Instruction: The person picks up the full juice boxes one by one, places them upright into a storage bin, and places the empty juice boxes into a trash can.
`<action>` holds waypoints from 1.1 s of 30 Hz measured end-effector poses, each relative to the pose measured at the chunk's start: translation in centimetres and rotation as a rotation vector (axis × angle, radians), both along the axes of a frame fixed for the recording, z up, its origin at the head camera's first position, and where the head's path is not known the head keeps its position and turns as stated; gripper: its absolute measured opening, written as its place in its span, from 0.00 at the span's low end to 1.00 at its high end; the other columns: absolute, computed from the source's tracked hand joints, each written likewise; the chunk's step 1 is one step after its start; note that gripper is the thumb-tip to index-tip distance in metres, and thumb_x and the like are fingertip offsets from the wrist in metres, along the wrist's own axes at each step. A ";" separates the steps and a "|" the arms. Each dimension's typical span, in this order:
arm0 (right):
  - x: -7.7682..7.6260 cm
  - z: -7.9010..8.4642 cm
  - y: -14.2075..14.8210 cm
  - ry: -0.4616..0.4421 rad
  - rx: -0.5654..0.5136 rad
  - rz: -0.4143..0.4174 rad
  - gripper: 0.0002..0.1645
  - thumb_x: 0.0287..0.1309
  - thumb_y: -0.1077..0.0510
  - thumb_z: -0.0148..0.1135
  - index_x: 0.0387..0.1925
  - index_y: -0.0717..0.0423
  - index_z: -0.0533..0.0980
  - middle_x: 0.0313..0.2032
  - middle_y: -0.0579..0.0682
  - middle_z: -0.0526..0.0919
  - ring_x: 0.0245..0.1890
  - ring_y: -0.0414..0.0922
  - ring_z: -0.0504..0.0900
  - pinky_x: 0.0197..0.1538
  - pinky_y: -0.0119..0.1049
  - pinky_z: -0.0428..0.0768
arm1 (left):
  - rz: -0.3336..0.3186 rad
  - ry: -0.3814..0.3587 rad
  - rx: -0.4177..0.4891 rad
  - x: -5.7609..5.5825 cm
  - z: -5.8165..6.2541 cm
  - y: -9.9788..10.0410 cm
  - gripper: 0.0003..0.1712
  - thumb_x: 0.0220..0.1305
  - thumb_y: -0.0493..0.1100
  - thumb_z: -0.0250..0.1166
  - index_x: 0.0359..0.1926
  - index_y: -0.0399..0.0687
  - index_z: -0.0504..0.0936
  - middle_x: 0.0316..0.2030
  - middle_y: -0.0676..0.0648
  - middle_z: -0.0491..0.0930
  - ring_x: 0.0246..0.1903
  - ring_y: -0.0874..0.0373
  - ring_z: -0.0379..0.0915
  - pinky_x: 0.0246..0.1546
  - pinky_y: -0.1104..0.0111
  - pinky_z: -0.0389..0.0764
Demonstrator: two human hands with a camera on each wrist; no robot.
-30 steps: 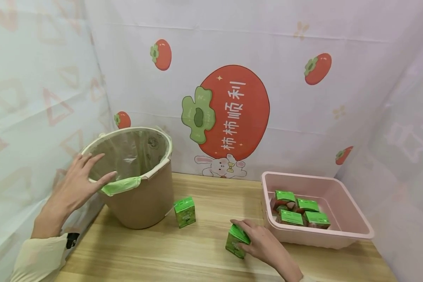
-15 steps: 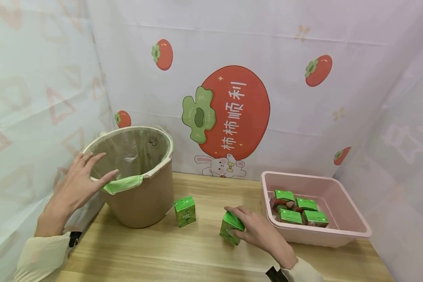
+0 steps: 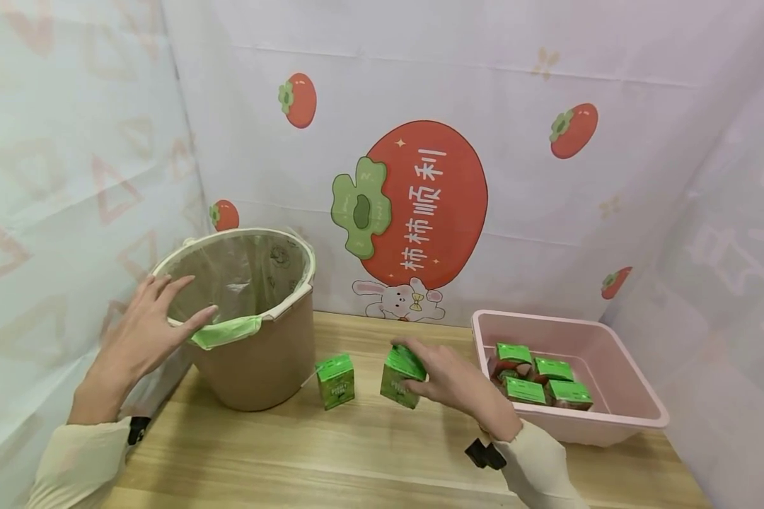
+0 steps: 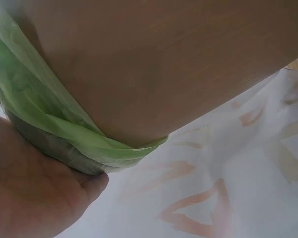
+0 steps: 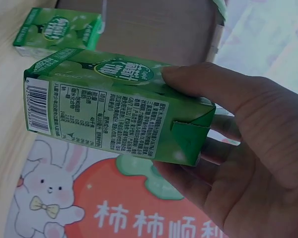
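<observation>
My right hand [image 3: 448,378] grips a green juice carton [image 5: 104,109] between thumb and fingers near its end. In the head view this carton is held slightly tilted above the middle of the table. A second green juice carton [image 3: 335,382] stands upright on the table to its left, close beside the brown trash bin [image 3: 255,371]. My left hand [image 3: 143,332] is spread at the bin's near left rim, thumb apart from the fingers. In the left wrist view that hand lies against the green liner bag [image 4: 64,134] folded over the rim.
At the right stands a pink plastic basin [image 3: 630,367] holding several green-topped packs [image 3: 525,390]. Wood-grain table [image 3: 280,452] surface runs along the front. Printed white cloth [image 3: 516,177] encloses the back and sides.
My right hand has carried the juice carton left and away from me, bringing it nearer the standing carton. My left hand keeps its place at the bin rim.
</observation>
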State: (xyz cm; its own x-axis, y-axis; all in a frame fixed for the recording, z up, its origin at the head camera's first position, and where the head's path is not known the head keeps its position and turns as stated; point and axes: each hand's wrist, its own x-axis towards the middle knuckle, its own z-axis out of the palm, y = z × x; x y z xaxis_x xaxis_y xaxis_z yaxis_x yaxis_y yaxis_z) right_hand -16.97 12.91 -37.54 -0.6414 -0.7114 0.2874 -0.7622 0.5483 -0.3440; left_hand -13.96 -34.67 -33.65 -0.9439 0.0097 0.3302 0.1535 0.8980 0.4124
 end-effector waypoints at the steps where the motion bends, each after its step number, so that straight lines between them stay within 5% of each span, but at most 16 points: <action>1: -0.2 0.4 -0.1 -0.015 -0.003 0.005 0.37 0.58 0.63 0.78 0.67 0.58 0.72 0.43 0.52 0.85 0.37 0.44 0.83 0.41 0.39 0.85 | 0.000 0.002 -0.001 0.0 0.0 0.0 0.47 0.74 0.65 0.62 0.80 0.40 0.61 0.75 0.21 0.54 0.79 0.26 0.33 0.65 0.19 0.41; 21: -4.5 9.4 -4.9 -0.064 -0.134 0.118 0.34 0.58 0.62 0.79 0.66 0.59 0.77 0.52 0.52 0.88 0.44 0.44 0.84 0.49 0.41 0.84 | -0.009 0.032 0.011 0.0 -0.5 -0.1 0.47 0.74 0.65 0.62 0.78 0.38 0.63 0.75 0.20 0.55 0.79 0.24 0.35 0.67 0.22 0.43; 33: -7.5 14.7 -11.2 -0.164 -0.181 0.137 0.34 0.64 0.56 0.76 0.69 0.57 0.77 0.54 0.52 0.87 0.48 0.45 0.82 0.49 0.35 0.82 | -0.014 0.039 0.019 -0.3 -0.4 -0.2 0.46 0.74 0.63 0.63 0.77 0.36 0.63 0.74 0.20 0.55 0.78 0.23 0.35 0.69 0.24 0.45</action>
State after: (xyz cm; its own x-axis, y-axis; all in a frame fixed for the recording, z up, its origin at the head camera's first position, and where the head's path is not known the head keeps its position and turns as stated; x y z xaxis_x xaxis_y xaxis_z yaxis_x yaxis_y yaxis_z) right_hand -24.48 1.73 -22.86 -0.5911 -0.7411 0.3184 -0.7512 0.3622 -0.5518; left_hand -14.24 -34.90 -34.03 -0.9301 0.0165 0.3670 0.1826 0.8877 0.4227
